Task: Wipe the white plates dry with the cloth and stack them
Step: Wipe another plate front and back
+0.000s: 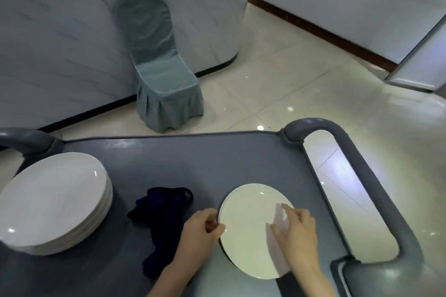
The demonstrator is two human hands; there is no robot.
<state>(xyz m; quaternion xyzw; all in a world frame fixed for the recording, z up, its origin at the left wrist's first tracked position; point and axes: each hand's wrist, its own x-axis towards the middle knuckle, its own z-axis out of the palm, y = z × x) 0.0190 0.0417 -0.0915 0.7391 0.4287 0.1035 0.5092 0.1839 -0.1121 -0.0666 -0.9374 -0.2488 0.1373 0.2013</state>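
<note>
White glaze first: had the single plate (248, 236) flat on the grey trolley top (217, 164), at the near right, close to the trolley handle (366, 159). Pinched its left rim with the left hand (200, 231), thumb on top and fingers curled at the edge, likely to steady it or tip it up off the surface. Laid the right hand (299, 231) over the plate's right half, fingers stretched out and blurred, holding nothing visible; probably bracing the plate or feeling across its face.

Had the dark blue cloth (164, 219) lying crumpled on the trolley top between the stack of white plates (53, 200) and the single plate, just left of the left hand and gripped by neither hand. Placed so, presumably, for easy reach from either side. Had the stack at the near left, well apart from the single plate, nested one on another.

Judged the step as lifting or setting down one plate, not wiping, given the cloth lying loose. Could not tell wet from dry on this plate, nor rule out a second plate beneath it, given a doubled line at its left rim.

Beyond the trolley, noted a chair in a grey-green cover (159, 67) against a pale marble-look counter (60, 43), on a glossy tiled floor (277, 79).
</note>
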